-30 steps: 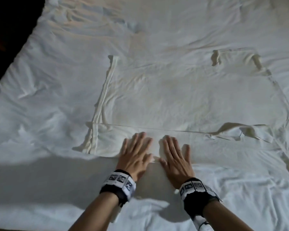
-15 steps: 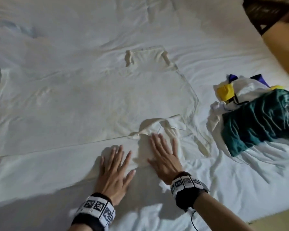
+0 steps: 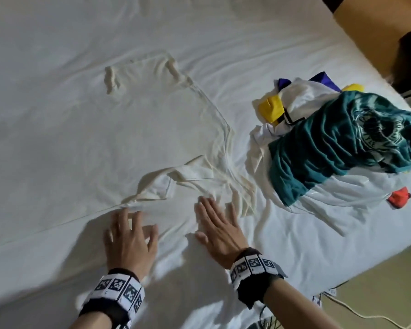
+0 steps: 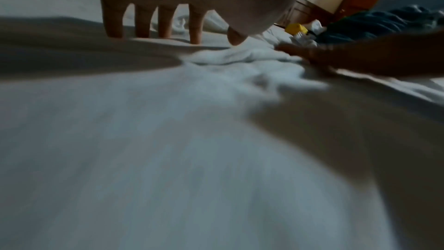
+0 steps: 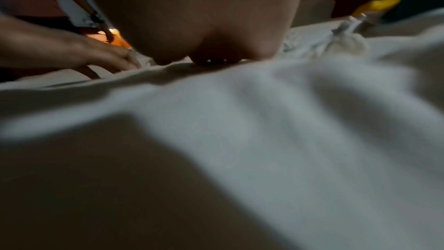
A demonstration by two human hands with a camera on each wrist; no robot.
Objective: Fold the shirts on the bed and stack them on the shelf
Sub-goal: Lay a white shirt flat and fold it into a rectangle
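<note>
A cream shirt (image 3: 133, 138) lies spread flat on the white bed sheet (image 3: 247, 32), its near edge folded over into a long band. My left hand (image 3: 131, 236) rests on that folded band with fingers spread. My right hand (image 3: 217, 227) lies flat beside it, fingers straight, near the bunched sleeve (image 3: 237, 195). In the left wrist view the left fingers (image 4: 141, 26) stand straight on the cloth, and the right hand (image 4: 348, 58) shows at the right. In the right wrist view the right palm (image 5: 204, 26) presses on the fabric.
A pile of unfolded clothes sits at the right of the bed: a teal shirt (image 3: 337, 138) on top, white cloth (image 3: 342, 198), yellow (image 3: 271, 110), blue and red (image 3: 399, 198) pieces. The bed's edge and floor (image 3: 377, 293) lie at the lower right. A wooden panel (image 3: 370, 24) stands top right.
Both hands slid rightward along the folded band towards the sleeve end. My head turned right, bringing the clothes pile into view.
</note>
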